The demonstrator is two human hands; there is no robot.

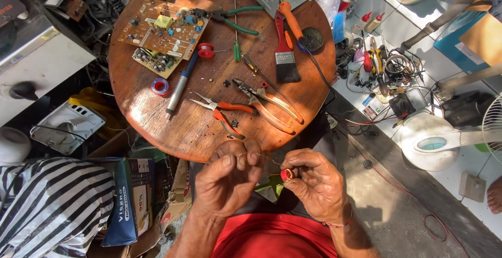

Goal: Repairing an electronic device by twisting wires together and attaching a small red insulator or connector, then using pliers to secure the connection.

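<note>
A small red spool [286, 174] is pinched by the right hand [316, 185]; its thin wire [261, 157] is pinched by the left hand [230, 179] at 9 o'clock, partly drawn out.

Seen from above: left hand [226, 180] and right hand [314, 182] close together just off the near edge of a round wooden tabletop [157, 98]. Small red spool [287, 174] pinched in the right hand's grip; thin wire [267, 159] drawn from it to the left fingertips [241, 156]. On the tabletop: orange-handled pliers [222, 110] nearest the hands, circuit board [164, 28] far left, paintbrush [285, 54] far right, blue-handled soldering tool [180, 83] between. Striped cloth [52, 205] at near left.
</note>
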